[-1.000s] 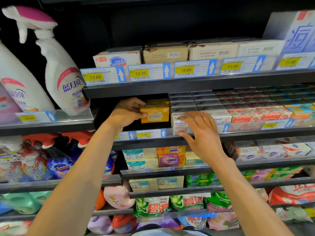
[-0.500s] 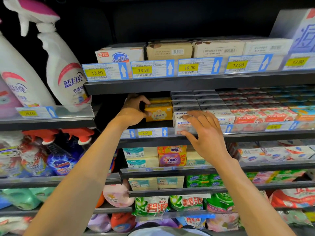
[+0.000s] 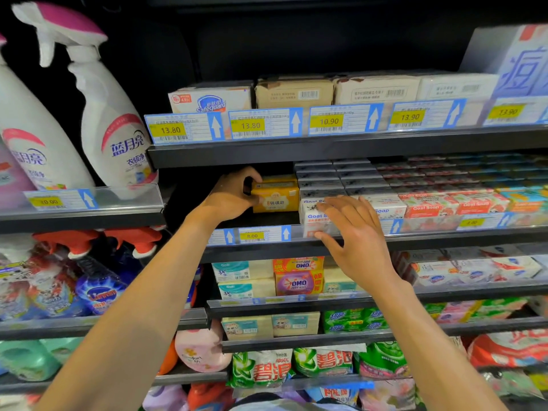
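Observation:
A yellow soap box (image 3: 277, 195) sits on the second shelf (image 3: 444, 237) of a shop rack, left of a stack of white Goat Soap boxes (image 3: 314, 213). My left hand (image 3: 231, 195) grips the yellow box at its left end, thumb over the top edge and fingers curled round the side. My right hand (image 3: 354, 232) is spread with straight fingers against the front of the white Goat Soap stack and the shelf's price rail.
Red and blue Goat Soap boxes (image 3: 430, 204) fill the shelf to the right. Safeguard and brown cartons (image 3: 293, 91) stand on the shelf above. White spray bottles (image 3: 109, 129) stand at left. Lower shelves hold OMO soap (image 3: 298, 280) and detergent bags (image 3: 261, 369).
My left hand has pushed the yellow box a little deeper into the shelf and wrapped further round its left end. My right hand stays on the white boxes.

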Available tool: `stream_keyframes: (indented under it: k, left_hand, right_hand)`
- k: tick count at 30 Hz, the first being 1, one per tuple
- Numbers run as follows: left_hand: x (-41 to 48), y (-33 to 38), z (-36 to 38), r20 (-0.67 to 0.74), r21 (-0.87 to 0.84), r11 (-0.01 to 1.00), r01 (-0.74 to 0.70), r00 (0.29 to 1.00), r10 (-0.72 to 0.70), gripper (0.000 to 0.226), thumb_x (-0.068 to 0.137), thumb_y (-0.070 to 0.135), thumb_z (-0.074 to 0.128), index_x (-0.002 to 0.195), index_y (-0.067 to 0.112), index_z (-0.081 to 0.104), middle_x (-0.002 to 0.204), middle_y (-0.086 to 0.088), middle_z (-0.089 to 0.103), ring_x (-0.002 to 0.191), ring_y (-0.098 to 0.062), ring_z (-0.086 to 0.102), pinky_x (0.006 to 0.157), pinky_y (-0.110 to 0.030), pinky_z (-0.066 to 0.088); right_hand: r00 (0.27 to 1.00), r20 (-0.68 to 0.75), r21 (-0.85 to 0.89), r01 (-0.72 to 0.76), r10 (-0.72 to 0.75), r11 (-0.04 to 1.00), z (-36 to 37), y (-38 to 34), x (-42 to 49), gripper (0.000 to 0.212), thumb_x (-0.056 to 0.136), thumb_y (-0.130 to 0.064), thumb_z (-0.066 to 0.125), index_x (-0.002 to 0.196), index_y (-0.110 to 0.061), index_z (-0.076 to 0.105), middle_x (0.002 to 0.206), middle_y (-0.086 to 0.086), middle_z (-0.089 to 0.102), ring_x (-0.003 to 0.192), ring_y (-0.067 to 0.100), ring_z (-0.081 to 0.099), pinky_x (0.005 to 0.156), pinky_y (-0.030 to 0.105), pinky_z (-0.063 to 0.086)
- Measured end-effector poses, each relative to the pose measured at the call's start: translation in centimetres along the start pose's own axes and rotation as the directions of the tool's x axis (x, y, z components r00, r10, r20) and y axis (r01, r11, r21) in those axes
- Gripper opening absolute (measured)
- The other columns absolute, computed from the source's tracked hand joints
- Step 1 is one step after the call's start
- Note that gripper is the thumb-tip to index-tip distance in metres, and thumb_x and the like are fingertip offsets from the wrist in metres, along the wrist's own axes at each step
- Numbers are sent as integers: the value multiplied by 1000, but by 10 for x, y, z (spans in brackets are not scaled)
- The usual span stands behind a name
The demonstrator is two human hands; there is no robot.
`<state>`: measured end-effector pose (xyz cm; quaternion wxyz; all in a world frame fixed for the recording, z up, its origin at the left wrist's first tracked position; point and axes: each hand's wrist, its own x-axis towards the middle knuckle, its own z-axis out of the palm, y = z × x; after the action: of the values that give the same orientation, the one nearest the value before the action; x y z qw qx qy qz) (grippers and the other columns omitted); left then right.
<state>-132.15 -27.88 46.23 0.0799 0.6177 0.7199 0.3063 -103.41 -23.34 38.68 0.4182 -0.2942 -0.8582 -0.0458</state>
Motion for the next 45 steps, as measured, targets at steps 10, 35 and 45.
stream_keyframes:
  k: [10,35,45]
  left_hand:
    - [-4,-1,2,45,-9,1000,8,999,-8,48,89,19,79,129,29,56,134,1,60,123,-19,58,104,-41,52]
    - [-168,110,124,103,194,873,-447,894,435,47,92,29,53,135,9,61,139,-14,56,127,-36,53,110,-51,42]
    - [-202,289,276,368,86,782,-617,750,550,58,84,38,63,136,12,60,139,-12,57,127,-34,53,109,-51,45]
  right_hand:
    - [995,80,-55,-48,52,997,-7,-14,-2,57,97,-35,70,148,-17,54,157,5,48,154,26,31,131,49,14]
    - [835,183,-414,-414,520,811,-112,-8,-158,68,85,-30,74,147,-11,54,153,13,51,144,34,41,121,53,33]
    - [625,134,-553,-597,769,582,-270,73,-308,68,85,-39,67,146,-13,53,150,11,52,139,35,47,121,53,34]
